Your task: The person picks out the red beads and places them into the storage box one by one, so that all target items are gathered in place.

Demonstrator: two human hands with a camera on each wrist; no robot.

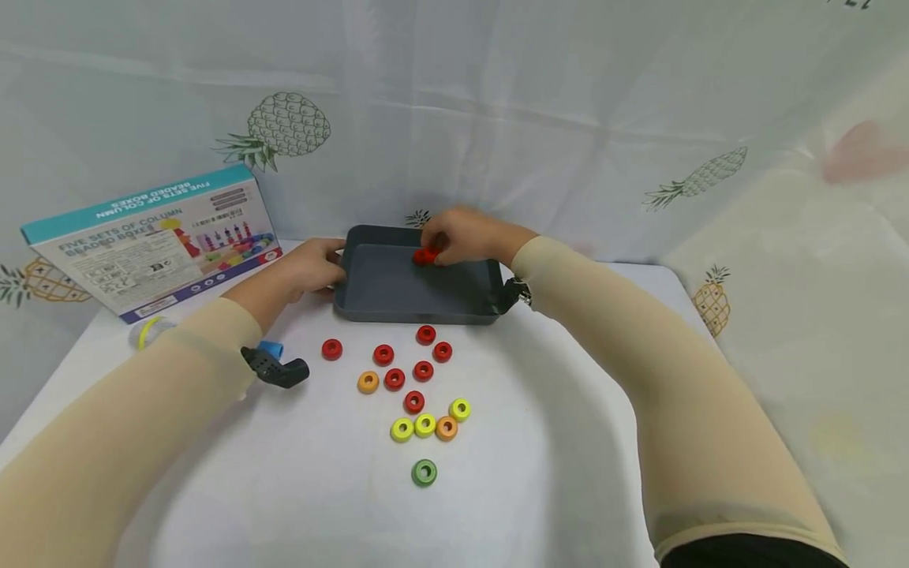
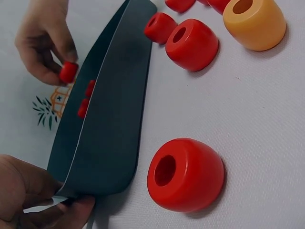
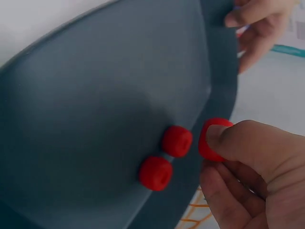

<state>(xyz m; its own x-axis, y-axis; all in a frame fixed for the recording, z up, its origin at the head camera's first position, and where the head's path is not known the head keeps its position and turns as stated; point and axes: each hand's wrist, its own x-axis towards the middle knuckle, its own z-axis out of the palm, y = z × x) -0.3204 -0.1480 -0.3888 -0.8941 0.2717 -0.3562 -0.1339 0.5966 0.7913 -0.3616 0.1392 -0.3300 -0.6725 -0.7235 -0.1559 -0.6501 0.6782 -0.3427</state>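
A dark grey tray lay at the centre of the head view on a white worktop, its long axis running left to right. My hands were apart. My left hand gripped the tray's left end, thumb over the rim, fingers beneath. My right hand reached across the tray's upper edge, pinching a red bead between thumb and fingers.

In the right wrist view, that bead was at right of centre, by the tray's far wall; I could not tell whether it touched. Two more red beads lay in the tray beside that wall, just left of it, and my right hand was much the nearer to them.

Below the tray in the head view were seven red beads, two orange beads, three yellow beads and one green bead. A printed box stood at left.
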